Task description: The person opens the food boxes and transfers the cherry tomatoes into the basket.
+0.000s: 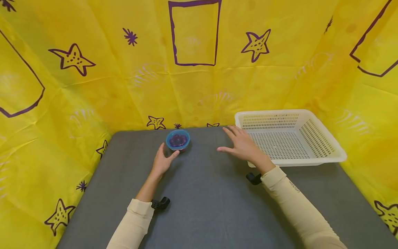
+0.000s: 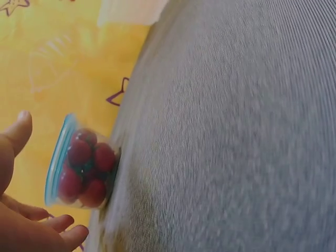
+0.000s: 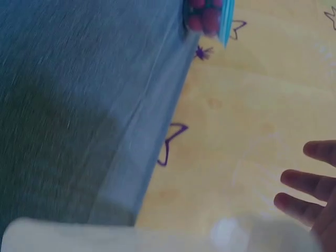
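A small clear tub [image 1: 178, 139] with a blue lid stands near the back edge of the grey table. Round dark-red fruits [image 2: 93, 194] show through its side in the left wrist view. My left hand [image 1: 162, 162] is at the tub's near left side, thumb and fingers spread around it with a gap showing in the left wrist view. My right hand [image 1: 242, 143] hovers by the left end of a white plastic basket [image 1: 323, 159], fingers extended and holding nothing. Its fingertips [image 3: 299, 205] appear at the right of the right wrist view.
The perforated basket sits at the back right of the grey table [image 1: 199, 200]. A yellow cloth [image 1: 192, 90] with purple starfish drawings hangs behind the table and along both sides. Each wrist carries a black camera mount, such as the left one [image 1: 161, 203].
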Motion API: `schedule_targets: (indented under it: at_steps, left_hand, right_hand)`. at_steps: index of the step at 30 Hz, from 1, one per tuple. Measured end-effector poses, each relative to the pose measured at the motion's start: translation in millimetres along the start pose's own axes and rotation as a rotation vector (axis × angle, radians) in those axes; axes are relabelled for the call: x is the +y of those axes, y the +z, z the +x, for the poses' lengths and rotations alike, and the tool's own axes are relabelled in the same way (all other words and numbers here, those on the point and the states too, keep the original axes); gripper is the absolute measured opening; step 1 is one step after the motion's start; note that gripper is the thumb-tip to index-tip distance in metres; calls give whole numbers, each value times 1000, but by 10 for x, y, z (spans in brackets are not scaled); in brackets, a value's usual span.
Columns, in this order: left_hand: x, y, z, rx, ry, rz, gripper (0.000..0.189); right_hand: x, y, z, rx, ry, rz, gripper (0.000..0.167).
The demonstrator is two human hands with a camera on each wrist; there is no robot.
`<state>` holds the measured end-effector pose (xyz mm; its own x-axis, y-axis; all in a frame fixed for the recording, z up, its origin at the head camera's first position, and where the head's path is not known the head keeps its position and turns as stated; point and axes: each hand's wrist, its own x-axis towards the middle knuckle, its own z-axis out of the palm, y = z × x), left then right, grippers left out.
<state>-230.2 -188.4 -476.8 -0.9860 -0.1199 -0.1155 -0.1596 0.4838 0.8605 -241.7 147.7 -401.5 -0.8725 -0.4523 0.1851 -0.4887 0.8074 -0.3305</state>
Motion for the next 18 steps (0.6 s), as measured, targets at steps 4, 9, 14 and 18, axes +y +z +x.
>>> schedule_targets:
  at_steps: [4,9,14,18]
  left_hand:
    - [14,42,10,20,-31,-124,88]
    - [48,81,34,69,-90,-254,72]
    - [68,110,56,113,-156,-363,61]
    - [84,149,59,114,-187,-443,59]
  right_hand:
    - [-75,92,102,-11,-14,12,90]
    - [-184,214,247,-22,-33,52,89]
    - [-300,356,402,-11,-66,71,86]
    - [-372,476,489,-14,-80,76,82]
